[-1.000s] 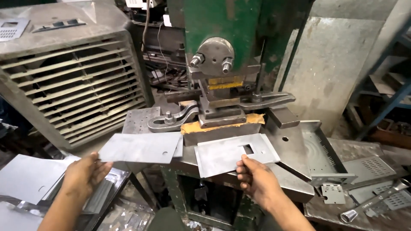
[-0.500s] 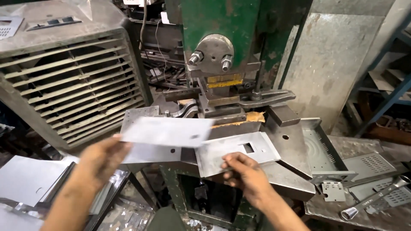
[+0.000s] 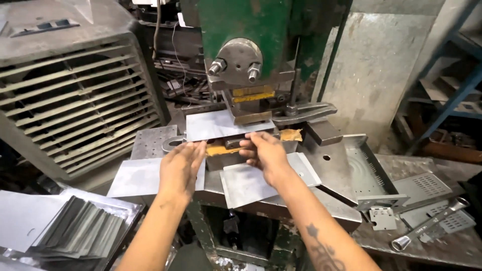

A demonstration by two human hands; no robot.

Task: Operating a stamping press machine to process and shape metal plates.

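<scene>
- Your left hand point(image 3: 179, 168) and right hand point(image 3: 265, 155), fingers pinched on its near edge, feed the blank sheet point(image 3: 221, 124) under the green press point(image 3: 251, 55); its far part already lies on the die.
- Next, judge it seated squarely before clearing your fingers.

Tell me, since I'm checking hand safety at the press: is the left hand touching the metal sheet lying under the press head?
Touching. The head view shows the left hand with its fingertips on the near edge of the metal sheet, no gap visible between them.

A grey louvred cooler point(image 3: 75, 95) stands left, a wrench point(image 3: 427, 226) lies right, stacked metal blanks point(image 3: 80, 233) lower left.
</scene>
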